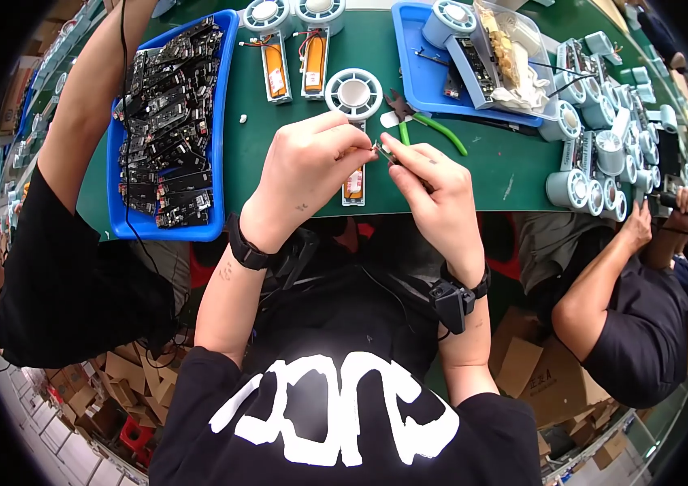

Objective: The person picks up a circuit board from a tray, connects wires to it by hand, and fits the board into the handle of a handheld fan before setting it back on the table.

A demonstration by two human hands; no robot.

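My left hand (307, 166) is closed in a pinch on the end of thin wires (375, 148). Its fingertips nearly meet those of my right hand (441, 190), which pinches a small dark part (388, 152), likely the end of a circuit board and mostly covered by the fingers. Beneath both hands lies a pale blue housing (353, 91) with a round slotted head and a narrow body. An orange battery pack (353, 186) sits in that body, partly hidden by my left hand. Just right of the round head are green-handled cutting pliers (437, 133), lying with their jaws apart.
A blue tray (218, 162) of circuit boards stands at left. Two similar housings (276, 69) with batteries lie farther back. Another blue tray (417, 93) holds a housing and a clear box (514, 61). More housings (575, 188) crowd the right. People sit on both sides.
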